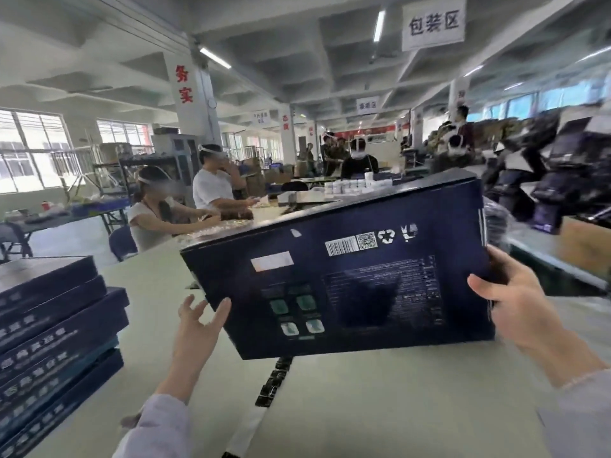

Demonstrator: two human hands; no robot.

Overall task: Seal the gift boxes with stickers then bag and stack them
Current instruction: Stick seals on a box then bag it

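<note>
Head view, and the action is centre frame: dark gift box [347, 285] held off the pale surface [380, 411], tilted, barcode face toward us. Right hand [522, 305] clamps its right edge, thumb on the face, fingers wrapped behind. Left hand [195, 328], lower left, is spread wide, one fingertip just meeting the box's lower-left edge, holding nothing. It looks a stiff, glossy, fairly light carton, likely slippery, so best taken by opposite edges. Sticker strip [272, 381] lies below it, and a stack of boxes [56, 328] sits far left.
</note>
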